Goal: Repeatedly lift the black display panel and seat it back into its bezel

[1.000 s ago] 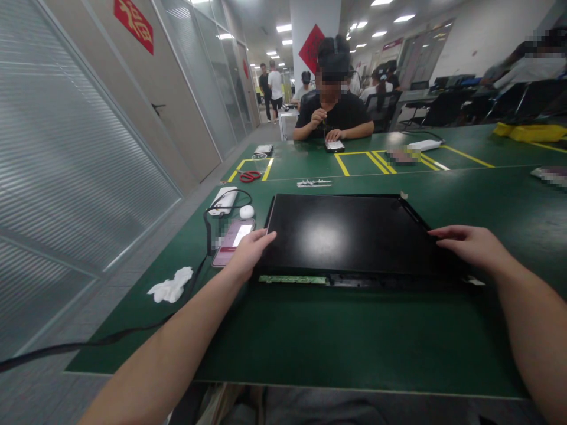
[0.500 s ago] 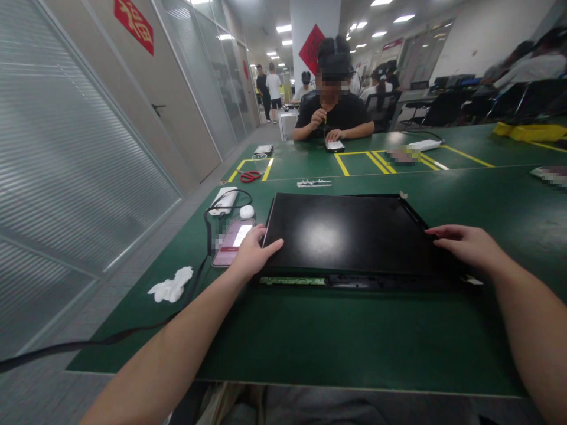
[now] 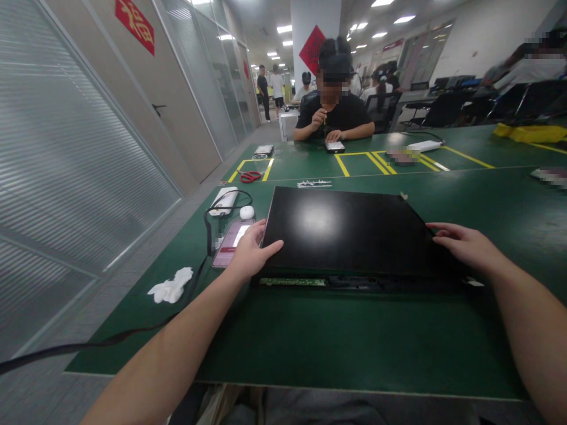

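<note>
Fingers, left hand (image 3: 252,252): thumb on the front face, others at the left edge, narrow grip round it.
Fingers, right hand (image 3: 463,243): thumb and forefinger nearly closed at the right edge; can't tell if they take the frame too.
Black display panel (image 3: 349,236): between both hands, in front of the person, face up; long axis left to right, hand to hand. Lies to the right of the left fingers, to the left of the right ones. Neither hand nearer, both at an edge. Far side looks slightly raised; underside hidden.
Near edge: black frame (image 3: 381,283) shows along it, green circuit board strip (image 3: 292,282) at its left part.
Far right corner: pale tape tab (image 3: 403,196).
Left side room: tight; smartphone (image 3: 228,251) just beside the left hand, small white case (image 3: 247,212) and white power bank (image 3: 224,201) beyond, black cable (image 3: 207,227) looping by.
Far side: small silver pieces (image 3: 314,183) just past the panel, red-handled scissors (image 3: 250,176) farther left.
Near and right room: green desk (image 3: 354,342) surface runs to its near edge and past the right hand.
Lower left: crumpled tissue (image 3: 172,286), well apart.
</note>
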`<state>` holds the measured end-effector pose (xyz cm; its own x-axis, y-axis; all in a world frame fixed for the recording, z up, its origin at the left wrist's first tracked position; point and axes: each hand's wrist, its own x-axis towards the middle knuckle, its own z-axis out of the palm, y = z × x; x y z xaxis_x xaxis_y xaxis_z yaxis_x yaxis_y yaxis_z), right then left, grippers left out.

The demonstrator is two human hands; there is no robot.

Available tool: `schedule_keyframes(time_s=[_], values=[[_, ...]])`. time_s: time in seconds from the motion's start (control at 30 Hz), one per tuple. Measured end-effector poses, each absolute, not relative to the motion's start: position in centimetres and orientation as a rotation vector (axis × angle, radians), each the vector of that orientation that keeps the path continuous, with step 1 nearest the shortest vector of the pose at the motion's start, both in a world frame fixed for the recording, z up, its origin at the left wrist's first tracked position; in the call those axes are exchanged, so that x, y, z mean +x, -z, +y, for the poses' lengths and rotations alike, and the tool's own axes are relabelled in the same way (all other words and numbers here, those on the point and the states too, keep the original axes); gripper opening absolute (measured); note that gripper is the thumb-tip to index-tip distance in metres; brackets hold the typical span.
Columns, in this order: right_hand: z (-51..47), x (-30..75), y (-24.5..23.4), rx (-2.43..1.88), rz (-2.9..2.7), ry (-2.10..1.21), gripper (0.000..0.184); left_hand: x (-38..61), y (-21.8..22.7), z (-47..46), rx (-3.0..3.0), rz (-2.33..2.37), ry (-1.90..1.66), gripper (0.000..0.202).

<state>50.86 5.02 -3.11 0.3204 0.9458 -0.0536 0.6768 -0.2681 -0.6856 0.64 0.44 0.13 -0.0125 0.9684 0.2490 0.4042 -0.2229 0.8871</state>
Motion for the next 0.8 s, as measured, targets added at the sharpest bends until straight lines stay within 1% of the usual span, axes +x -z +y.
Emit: schedule_keyframes(time_s=[0.2,0.3,0.4,0.57,0.63,0.8], values=[[5.1,51.1,3.1,-2.048,-1.341,-0.602,0.045,0.8,-0.6,0.3,1.741,1.387,-1.244,0.050],[5.1,51.1,3.3,-2.028,-1.243,-0.624,0.043,0.8,-0.4,0.4,1.750,1.358,-1.275,0.051],[5.1,50.9,3.4,-1.923,-1.118,-0.720,0.042,0.8,-0.3,0.5,1.764,1.349,-1.299,0.050],[5.4,50.8,3.5,-1.711,-1.010,-0.762,0.033,0.6,0.1,0.7,1.746,1.329,-1.328,0.053],[5.3,50.9,3.0,-1.659,-0.964,-0.802,0.035,0.5,0.1,0.8,1.733,1.344,-1.335,0.055],[3.6,50.7,0.9,-1.400,-0.894,-1.040,0.051,0.4,-0.1,0.6,1.738,1.354,-1.313,0.057]])
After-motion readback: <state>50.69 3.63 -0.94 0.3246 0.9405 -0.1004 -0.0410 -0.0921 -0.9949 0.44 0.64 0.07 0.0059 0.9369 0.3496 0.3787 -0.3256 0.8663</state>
